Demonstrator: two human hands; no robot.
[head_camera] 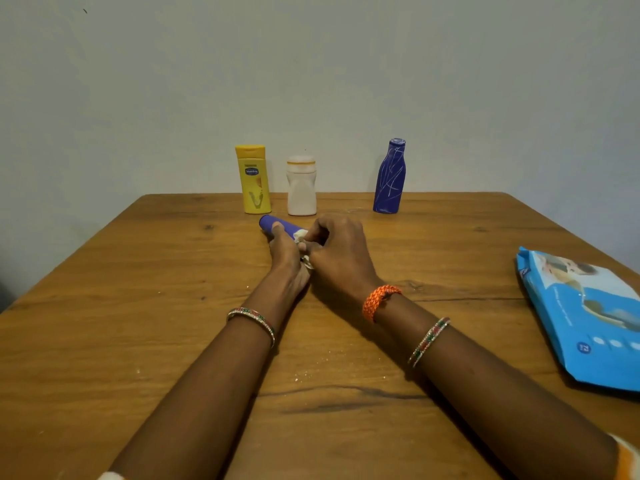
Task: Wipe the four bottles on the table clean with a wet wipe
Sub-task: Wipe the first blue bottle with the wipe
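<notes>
Head view. A wooden table point(138, 306) fills the lower frame; its far edge runs along a plain wall point(311, 64) at 12 o'clock, and its far corners fall away at 10 and 2 o'clock.

Three bottles stand upright just inside the far edge: a yellow bottle point(254, 180) at 11 o'clock, a white bottle point(301, 187) just beside it to the right, and a dark blue bottle point(390, 178) at 1 o'clock, well apart from the white one.

At centre, a purple bottle point(277, 224) lies tilted, its rounded end pointing toward 10 o'clock, just in front of the yellow and white bottles. The left hand point(285, 249) grips it, thumb curled over the top of the barrel. The right hand point(337, 252) has its fingers curled in against the same bottle, pinching a crumpled white wet wipe point(300, 234) that shows between the two hands.

A blue wipes packet point(588, 320) lies at 3 o'clock, near the table's right edge and partly cut by the frame.

Open tabletop extends from 7 to 10 o'clock and between the right forearm and the packet.
</notes>
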